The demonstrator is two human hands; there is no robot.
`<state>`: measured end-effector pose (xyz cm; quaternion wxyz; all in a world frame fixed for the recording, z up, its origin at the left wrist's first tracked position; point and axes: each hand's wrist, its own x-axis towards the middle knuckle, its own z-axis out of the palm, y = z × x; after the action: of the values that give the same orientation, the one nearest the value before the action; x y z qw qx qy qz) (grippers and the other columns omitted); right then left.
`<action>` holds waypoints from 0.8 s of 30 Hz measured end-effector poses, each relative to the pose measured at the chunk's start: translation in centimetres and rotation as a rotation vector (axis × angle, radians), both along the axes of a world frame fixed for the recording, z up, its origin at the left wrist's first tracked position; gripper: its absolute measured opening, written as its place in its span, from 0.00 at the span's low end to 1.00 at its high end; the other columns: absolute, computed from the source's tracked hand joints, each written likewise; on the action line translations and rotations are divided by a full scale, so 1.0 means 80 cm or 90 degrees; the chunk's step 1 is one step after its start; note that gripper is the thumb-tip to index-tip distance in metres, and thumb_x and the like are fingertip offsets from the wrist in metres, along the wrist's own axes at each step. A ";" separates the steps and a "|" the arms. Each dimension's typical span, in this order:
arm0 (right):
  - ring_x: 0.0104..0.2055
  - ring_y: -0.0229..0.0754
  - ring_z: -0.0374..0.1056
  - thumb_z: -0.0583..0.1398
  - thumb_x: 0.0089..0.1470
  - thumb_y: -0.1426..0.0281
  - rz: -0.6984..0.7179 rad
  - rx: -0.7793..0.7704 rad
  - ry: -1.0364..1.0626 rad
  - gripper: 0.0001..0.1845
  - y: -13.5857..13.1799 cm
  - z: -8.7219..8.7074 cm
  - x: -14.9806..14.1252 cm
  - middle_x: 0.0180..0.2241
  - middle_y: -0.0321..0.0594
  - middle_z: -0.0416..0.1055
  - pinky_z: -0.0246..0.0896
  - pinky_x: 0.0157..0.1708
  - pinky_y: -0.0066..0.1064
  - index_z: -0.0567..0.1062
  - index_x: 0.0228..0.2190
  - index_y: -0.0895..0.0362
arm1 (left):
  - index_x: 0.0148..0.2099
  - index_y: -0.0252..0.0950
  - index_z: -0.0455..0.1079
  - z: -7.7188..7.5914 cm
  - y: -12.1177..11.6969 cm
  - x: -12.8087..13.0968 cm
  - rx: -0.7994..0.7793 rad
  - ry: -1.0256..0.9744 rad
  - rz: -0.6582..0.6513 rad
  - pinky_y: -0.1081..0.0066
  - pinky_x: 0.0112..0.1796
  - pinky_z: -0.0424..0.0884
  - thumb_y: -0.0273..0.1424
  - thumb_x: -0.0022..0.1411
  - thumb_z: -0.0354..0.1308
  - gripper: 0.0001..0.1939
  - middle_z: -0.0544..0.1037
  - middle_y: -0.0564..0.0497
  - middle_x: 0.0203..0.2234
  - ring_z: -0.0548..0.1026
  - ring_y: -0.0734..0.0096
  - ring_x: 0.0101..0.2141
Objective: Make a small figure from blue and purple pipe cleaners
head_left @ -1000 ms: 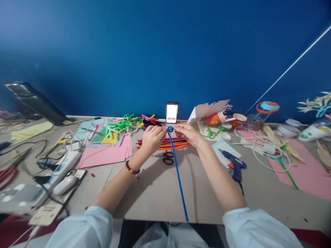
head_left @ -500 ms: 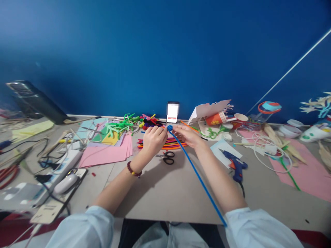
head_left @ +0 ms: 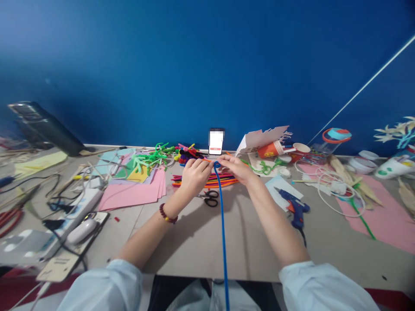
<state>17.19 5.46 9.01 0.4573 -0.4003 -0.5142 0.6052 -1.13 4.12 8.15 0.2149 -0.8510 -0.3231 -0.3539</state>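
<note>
A blue pipe cleaner [head_left: 222,220] has a small coil at its far end, between the fingertips of both hands. Its long tail hangs toward me, down over the table edge. My left hand [head_left: 196,175] is closed, with thumb and forefinger pinched at the coil's left side; a bit of orange shows at those fingertips, too small to make out. My right hand [head_left: 236,168] pinches the coil from the right. Under the hands lie several red, purple and orange pipe cleaners [head_left: 181,179]. Black-handled scissors [head_left: 211,198] lie just in front of them, blades partly hidden by my left hand.
A phone [head_left: 216,141] stands against the blue wall. Left are pink paper [head_left: 129,192], green pipe-cleaner shapes [head_left: 145,160] and a power strip [head_left: 76,216]. Right are a blue glue gun [head_left: 295,207], paper cups [head_left: 272,150] and a white cable [head_left: 324,196].
The blue pipe cleaner's tail has swung left, from slanting toward my right forearm to hanging nearly straight toward me. The coil has turned slightly; both hands stay almost in place.
</note>
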 end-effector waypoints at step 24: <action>0.29 0.34 0.66 0.69 0.36 0.66 0.014 -0.085 0.106 0.11 -0.001 -0.001 -0.003 0.28 0.35 0.72 0.60 0.28 0.25 0.77 0.26 0.56 | 0.40 0.35 0.69 -0.003 0.004 -0.001 0.050 0.013 -0.037 0.66 0.31 0.59 0.26 0.65 0.47 0.09 0.75 0.49 0.26 0.70 0.69 0.30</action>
<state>16.97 5.38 8.95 0.4641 -0.3726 -0.4372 0.6743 -1.23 4.41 7.89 0.2410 -0.8545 -0.2819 -0.3637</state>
